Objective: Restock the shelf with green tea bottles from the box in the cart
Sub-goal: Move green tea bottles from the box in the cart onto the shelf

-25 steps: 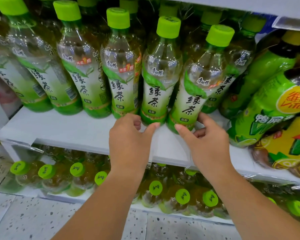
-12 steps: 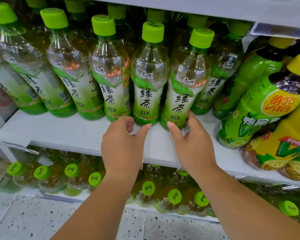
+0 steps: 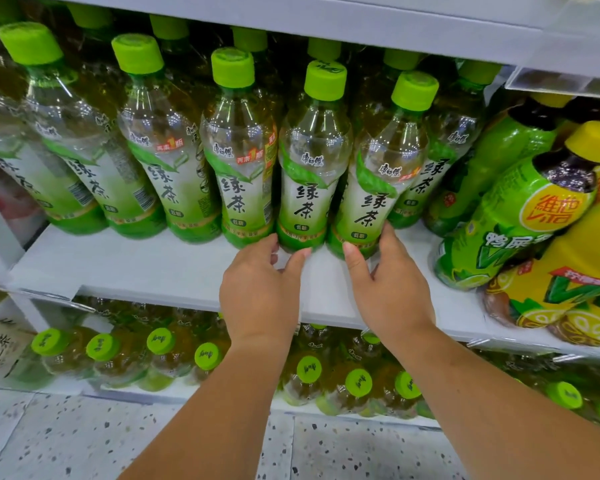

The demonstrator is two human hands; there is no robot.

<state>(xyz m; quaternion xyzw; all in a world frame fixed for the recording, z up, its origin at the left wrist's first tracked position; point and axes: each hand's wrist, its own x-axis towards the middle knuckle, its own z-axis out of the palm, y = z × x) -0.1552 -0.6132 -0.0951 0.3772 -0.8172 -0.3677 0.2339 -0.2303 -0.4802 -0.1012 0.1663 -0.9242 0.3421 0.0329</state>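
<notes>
Lime-green caps top a row of green tea bottles (image 3: pixel 174 157) standing on a white shelf (image 3: pixel 146 268). They stand upright in several ranks, close together, and their green-and-white labels carry black Chinese characters.

The left hand (image 3: pixel 260 292) reaches onto the shelf and holds the foot of the middle green tea bottle (image 3: pixel 312 168). Its thumb tip presses the front of the base and its curled fingers sit at the base's left side, in the gap next to the neighbouring bottle.

The right hand (image 3: pixel 392 289) holds the foot of the right green tea bottle (image 3: pixel 378 188), which stands just beside the middle one and touches it low down. The thumb lies on the front of the base and the fingers wrap round the right side. Both bottles stand on the shelf in the front rank, with a bare strip of shelf before them.

To the right of the tea, touching the rank, stand fatter yellow-capped bottles: one with a green wrap (image 3: pixel 513 223) and one with a yellow lemon-printed wrap (image 3: pixel 575 282).

Another white shelf board (image 3: pixel 326 19) runs overhead, with a clear tag holder (image 3: pixel 561 81) at its right. On the lower shelf (image 3: pixel 59 382) more green-capped bottles (image 3: pixel 160 344) show from above. Speckled floor tiles (image 3: pixel 84 441) lie below.
</notes>
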